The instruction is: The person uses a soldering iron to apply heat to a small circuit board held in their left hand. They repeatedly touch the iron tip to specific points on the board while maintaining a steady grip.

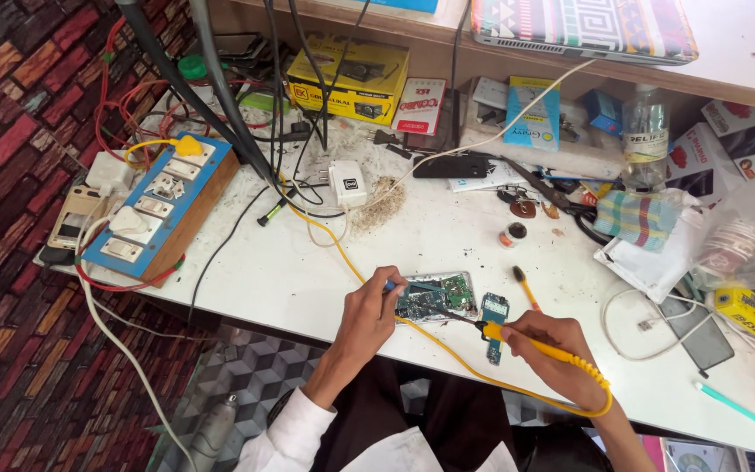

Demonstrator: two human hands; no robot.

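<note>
Yellow soldering iron (542, 348) clenched in right hand (552, 350), tip leftward toward circuit board (434, 295). Left hand (369, 310) grips the board's near edge, nearer it.

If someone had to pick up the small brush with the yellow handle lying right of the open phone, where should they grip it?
Probably mid-handle on the brush, pinched from above across its narrow width. It lies flat on the table, dark bristle head pointing away, and the right hand crowds its near end.
</note>
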